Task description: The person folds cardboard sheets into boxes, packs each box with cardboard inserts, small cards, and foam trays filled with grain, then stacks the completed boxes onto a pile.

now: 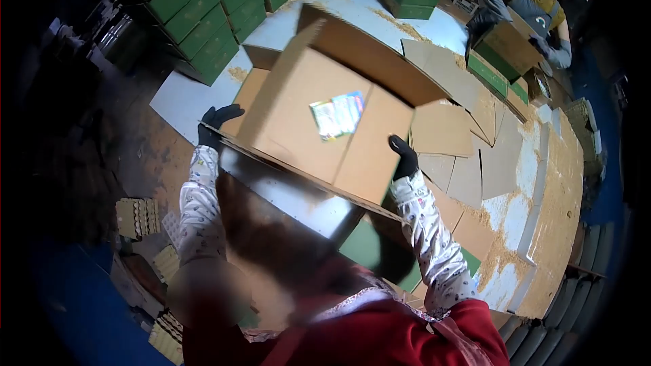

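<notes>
Between the hands: open box (305,115), tilted, coloured leaflets (338,116) inside.
Left hand (217,123): gloved, holding the box's left edge.
Right hand (405,157): gloved, gripping its right side.
Beneath: white table (178,105).
Beyond: stacked green boxes (178,1).

From here I see both black-gloved hands (218,122) gripping an open brown cardboard box (332,118) above the white desk (502,210).

A packing workshop: stacked green boxes (196,24), flattened cardboard (444,129) and rollers (566,312).
</notes>
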A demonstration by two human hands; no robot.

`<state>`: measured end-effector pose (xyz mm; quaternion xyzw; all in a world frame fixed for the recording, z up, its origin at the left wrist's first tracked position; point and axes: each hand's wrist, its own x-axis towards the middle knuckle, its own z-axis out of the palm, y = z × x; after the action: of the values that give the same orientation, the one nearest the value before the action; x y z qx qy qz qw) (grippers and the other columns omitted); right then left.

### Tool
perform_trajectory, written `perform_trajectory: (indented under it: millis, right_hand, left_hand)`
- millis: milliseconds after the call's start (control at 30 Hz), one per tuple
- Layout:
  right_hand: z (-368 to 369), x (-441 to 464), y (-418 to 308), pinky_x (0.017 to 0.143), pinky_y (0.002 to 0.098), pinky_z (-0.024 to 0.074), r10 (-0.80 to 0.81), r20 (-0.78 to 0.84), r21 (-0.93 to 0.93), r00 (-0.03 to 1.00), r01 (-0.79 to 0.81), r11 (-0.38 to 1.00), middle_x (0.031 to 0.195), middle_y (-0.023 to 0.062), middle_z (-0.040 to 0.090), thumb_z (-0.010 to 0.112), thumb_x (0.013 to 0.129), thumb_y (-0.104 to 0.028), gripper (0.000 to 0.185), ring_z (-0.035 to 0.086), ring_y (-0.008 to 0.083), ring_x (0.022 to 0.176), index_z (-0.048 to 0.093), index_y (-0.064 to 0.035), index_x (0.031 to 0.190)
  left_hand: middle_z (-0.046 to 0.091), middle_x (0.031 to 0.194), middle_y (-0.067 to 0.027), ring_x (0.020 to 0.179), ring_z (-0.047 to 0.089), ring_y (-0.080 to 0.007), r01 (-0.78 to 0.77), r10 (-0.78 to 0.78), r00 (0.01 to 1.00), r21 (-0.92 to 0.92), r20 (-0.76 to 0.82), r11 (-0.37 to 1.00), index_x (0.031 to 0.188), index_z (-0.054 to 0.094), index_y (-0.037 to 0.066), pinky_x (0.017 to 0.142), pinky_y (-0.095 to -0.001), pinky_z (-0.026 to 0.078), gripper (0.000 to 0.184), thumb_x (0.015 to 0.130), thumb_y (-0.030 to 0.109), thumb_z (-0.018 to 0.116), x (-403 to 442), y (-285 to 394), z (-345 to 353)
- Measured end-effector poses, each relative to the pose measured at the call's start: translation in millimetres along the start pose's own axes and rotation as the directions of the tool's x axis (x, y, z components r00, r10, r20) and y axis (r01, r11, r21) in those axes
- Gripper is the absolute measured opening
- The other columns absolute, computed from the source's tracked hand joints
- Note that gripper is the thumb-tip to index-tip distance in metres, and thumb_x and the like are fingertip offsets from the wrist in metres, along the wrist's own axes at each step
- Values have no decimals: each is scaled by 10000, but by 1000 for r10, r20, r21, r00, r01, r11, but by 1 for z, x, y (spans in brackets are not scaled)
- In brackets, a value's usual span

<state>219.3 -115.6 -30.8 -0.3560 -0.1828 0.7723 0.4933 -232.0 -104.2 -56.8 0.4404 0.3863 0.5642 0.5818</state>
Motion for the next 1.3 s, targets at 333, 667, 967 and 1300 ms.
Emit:
perform_trajectory:
  millis: [333,667,967,1300]
  right_hand:
    - [2,22,14,895,315,393,-279,-178,-285,944,222,933,1185,61,503,457,877,-477,688,480,165,1075,195,-86,1379]
    - [-296,-301,-23,864,325,432,-637,-729,-684,251,-296,666,1234,166,456,608,785,-133,590,500,231,1068,317,-16,1284]
    - [-441,-375,-26,677,285,471,-607,-554,-600,569,233,766,989,97,559,586,779,-21,469,546,186,814,400,-49,1209]
    - [-246,-422,-168,811,341,421,-31,206,-883,978,200,425,1039,158,564,558,810,-305,564,535,250,966,350,-51,1268]
  left_hand:
    - [527,1156,-131,1084,482,-243,-161,167,978,56,-125,985,1183,467,8,928,-374,392,340,917,199,374,53,-126,21]
    - [453,1237,-111,1146,428,-199,284,-464,883,864,-67,416,1309,331,23,954,-313,350,599,805,226,585,-152,-213,290]
    - [532,1134,-174,1014,528,-270,-15,-154,976,744,157,668,1236,405,-19,891,-333,416,623,723,217,669,-183,-215,423]
    - [380,1301,-173,1175,391,-322,-325,756,617,946,217,-6,1259,405,48,975,-450,276,689,735,438,626,-176,-102,586]
